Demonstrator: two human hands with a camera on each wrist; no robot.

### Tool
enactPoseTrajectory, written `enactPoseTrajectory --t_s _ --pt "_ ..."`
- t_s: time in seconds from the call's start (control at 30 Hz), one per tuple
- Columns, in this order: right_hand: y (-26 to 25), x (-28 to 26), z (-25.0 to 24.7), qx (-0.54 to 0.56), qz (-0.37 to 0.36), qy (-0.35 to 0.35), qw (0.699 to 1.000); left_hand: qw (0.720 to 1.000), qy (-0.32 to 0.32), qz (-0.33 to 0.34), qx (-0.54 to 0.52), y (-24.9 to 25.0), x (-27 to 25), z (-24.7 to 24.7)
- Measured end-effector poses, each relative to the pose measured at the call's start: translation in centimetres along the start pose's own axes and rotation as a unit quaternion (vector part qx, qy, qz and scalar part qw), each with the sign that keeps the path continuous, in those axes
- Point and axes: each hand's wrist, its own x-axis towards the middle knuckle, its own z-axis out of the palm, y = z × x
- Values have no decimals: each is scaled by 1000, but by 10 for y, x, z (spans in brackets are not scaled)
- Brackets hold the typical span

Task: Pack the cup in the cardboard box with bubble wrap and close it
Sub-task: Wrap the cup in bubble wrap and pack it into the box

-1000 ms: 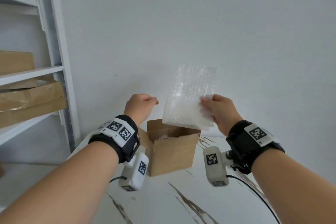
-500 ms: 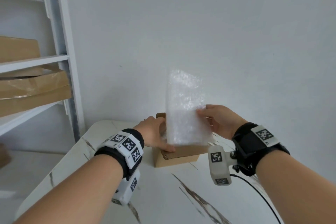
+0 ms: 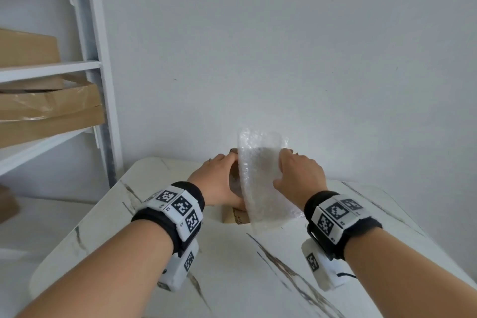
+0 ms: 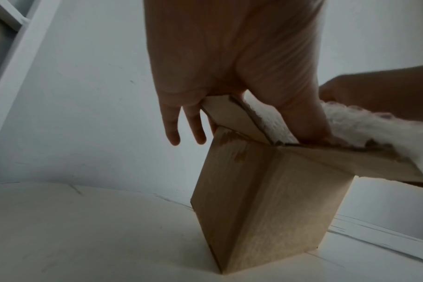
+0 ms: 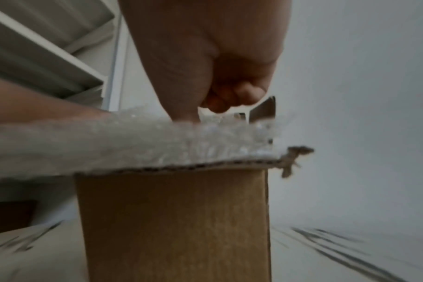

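A small brown cardboard box [image 4: 266,200] stands open on the white marble table [image 3: 232,266]. My left hand [image 3: 227,178] grips its left flap [image 4: 232,116], thumb inside the box and fingers outside. My right hand [image 3: 284,170] pinches a sheet of clear bubble wrap [image 3: 260,188] that lies tilted over the box's opening and hangs over its near flap. In the right wrist view the bubble wrap [image 5: 133,141] rests on the front edge of the box [image 5: 176,219], with the thumb pressing into it. The cup is hidden from every view.
White shelves [image 3: 51,67] at the left hold flat cardboard packages [image 3: 51,111]. A plain white wall [image 3: 309,59] stands just behind the box. The table's edge curves away at the left.
The bubble wrap has come down from upright above the box to lying across its opening. My left hand has moved from the air onto the box's left flap.
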Motion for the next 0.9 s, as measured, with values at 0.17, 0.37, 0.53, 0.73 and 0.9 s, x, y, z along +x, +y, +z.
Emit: enactPoseTrajectory --t_s 0.17,0.37,0.53,0.73,0.9 --pt "-4 -5 -21 -14 -26 52 998 1000 -6 -3 -1 1 0 -2" --pt "-9 -3 -22 -65 -261 -104 957 1000 2 1 1 0 1 -1" --pt "-3 2 -17 -100 -256 -181 944 1000 7 12 -16 -1 -1 0" --pt "-10 4 -4 -124 -244 -201 941 999 14 21 -39 -4 0 1" --pt "-15 11 7 -119 -191 -195 955 998 24 46 -39 -3 -4 0"
